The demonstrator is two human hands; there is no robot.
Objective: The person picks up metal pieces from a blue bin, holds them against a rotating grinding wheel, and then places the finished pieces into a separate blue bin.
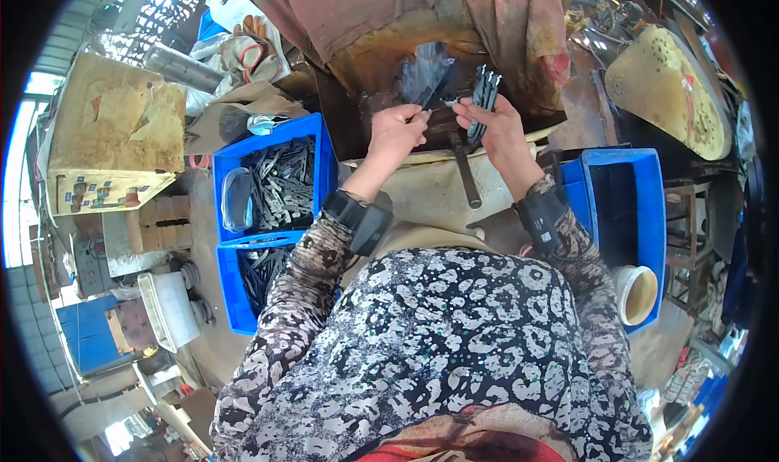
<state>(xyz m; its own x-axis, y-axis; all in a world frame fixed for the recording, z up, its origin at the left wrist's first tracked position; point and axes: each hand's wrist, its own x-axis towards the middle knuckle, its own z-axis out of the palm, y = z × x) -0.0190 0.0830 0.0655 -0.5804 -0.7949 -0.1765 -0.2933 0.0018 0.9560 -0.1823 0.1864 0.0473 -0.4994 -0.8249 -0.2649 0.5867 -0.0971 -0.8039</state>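
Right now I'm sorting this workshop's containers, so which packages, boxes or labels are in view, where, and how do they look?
Cardboard box: far left, tan, open flaps, small coloured label marks on its front.
Blue crate: left of the left hand, rectangular, full of dark metal pieces.
Second blue crate: just below the first, same contents.
Third blue crate: right of the right hand, dark inside.
No screens.

Blue crates (324,149); black-white mottled sleeves (304,275); dark grey, perhaps black, metal strips (485,92).
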